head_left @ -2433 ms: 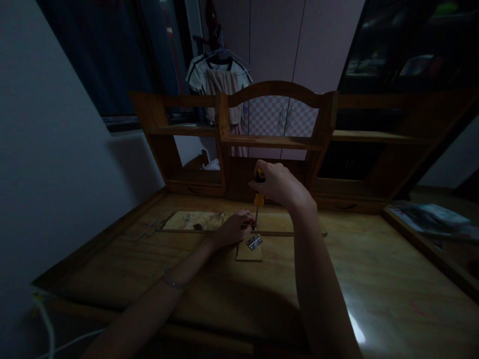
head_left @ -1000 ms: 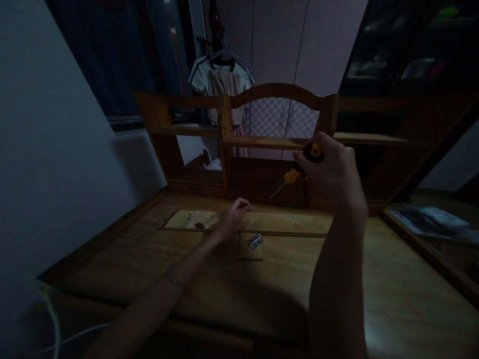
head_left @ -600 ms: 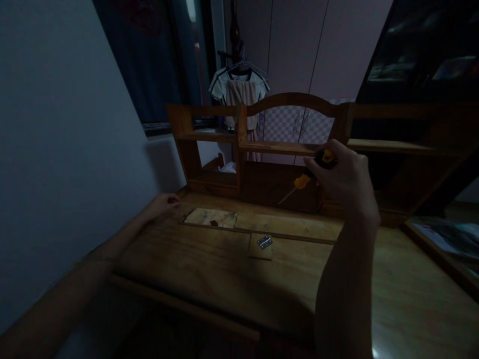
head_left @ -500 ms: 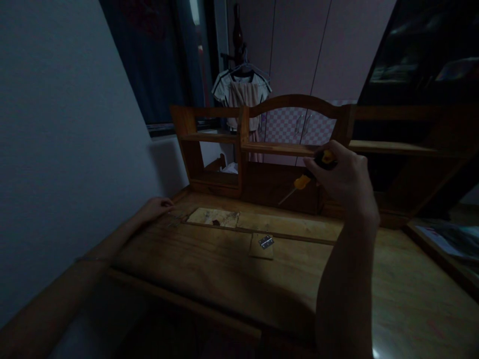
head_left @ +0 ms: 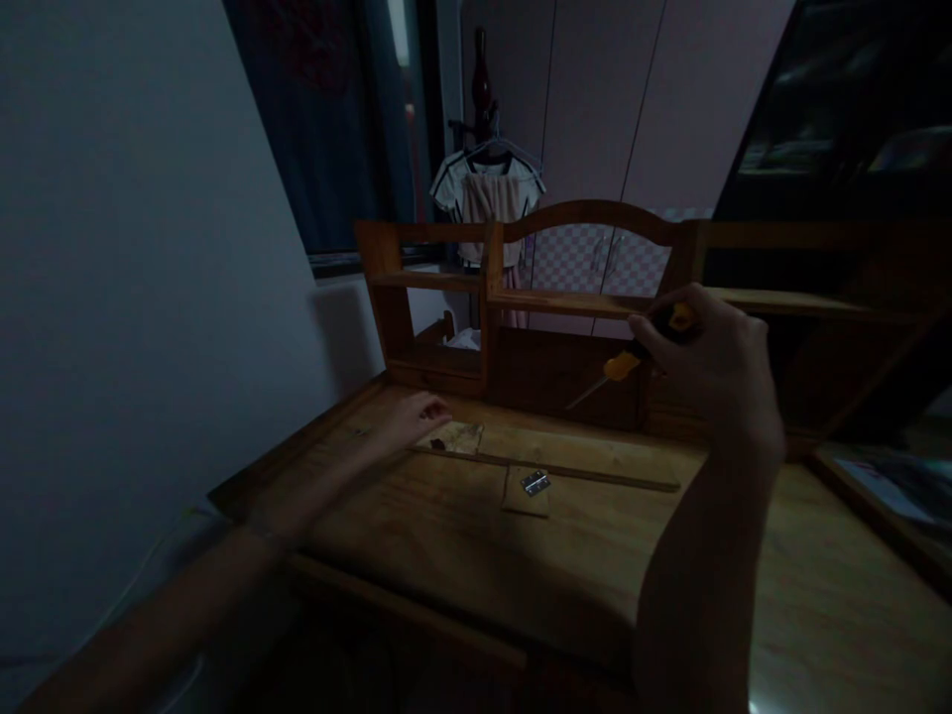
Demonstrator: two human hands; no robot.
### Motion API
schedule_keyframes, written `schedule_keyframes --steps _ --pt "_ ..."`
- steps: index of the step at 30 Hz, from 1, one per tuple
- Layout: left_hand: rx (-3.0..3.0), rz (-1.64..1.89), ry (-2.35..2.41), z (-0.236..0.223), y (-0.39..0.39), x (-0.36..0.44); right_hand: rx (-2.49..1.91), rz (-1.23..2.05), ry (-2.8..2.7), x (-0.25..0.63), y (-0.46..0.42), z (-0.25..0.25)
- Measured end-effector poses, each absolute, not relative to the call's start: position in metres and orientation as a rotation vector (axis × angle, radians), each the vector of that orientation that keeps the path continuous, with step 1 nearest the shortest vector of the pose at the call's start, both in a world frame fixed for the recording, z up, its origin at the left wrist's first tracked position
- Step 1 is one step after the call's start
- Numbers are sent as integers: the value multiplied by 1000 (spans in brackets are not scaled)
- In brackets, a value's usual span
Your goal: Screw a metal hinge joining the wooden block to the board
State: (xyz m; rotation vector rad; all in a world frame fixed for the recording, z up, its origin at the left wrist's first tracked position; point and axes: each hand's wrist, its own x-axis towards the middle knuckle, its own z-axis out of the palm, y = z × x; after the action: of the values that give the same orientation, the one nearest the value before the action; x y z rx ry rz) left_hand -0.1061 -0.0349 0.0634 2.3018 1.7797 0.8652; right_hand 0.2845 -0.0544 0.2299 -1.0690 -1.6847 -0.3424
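Note:
My right hand (head_left: 710, 352) is wrapped round the black and yellow handle of a screwdriver (head_left: 620, 367), held above the desk with its thin shaft tilted down to the left. Over the left part of the desk, my left hand (head_left: 417, 416) has its fingers curled together; whatever is between them is too small and dark to make out. Beneath and beside it lies a pale, stained patch (head_left: 465, 436) on a long wooden strip (head_left: 580, 458). A small metal hinge (head_left: 535, 483) rests on a little square wooden piece (head_left: 525, 504) at the strip's front edge.
A wooden shelf unit (head_left: 487, 288) stands along the back of the desk (head_left: 446, 526). To the left is a pale wall (head_left: 149, 248). Papers (head_left: 889, 486) lie at the right edge. Clothes (head_left: 491, 188) hang behind, before a pink wardrobe (head_left: 595, 109).
My left hand has moved right, from the desk's left side to over the stained patch. The screwdriver, still in my right hand, has shifted slightly right in the view, which has also turned a little.

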Motion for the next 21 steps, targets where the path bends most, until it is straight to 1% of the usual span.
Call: schedule_keyframes --steps 2,4,7,13,17,21 --pt "2415 766 1572 56 -51 -47 -1074 -334 -1680 286 -54 230" --pt "2497 681 1461 45 -69 2 -1077 -328 -1675 286 -53 229" --pt "2606 547 1404 26 -89 46 -1083 -334 -1664 288 -51 227" --pt "2621 471 1668 5 -97 79 -1074 -342 -1636 292 -51 227" --pt "2673 273 1730 2 -99 89 -1063 -329 -1648 293 -54 229" --pt "2798 251 1689 4 -103 81 -1062 -326 -1640 296 -55 229"
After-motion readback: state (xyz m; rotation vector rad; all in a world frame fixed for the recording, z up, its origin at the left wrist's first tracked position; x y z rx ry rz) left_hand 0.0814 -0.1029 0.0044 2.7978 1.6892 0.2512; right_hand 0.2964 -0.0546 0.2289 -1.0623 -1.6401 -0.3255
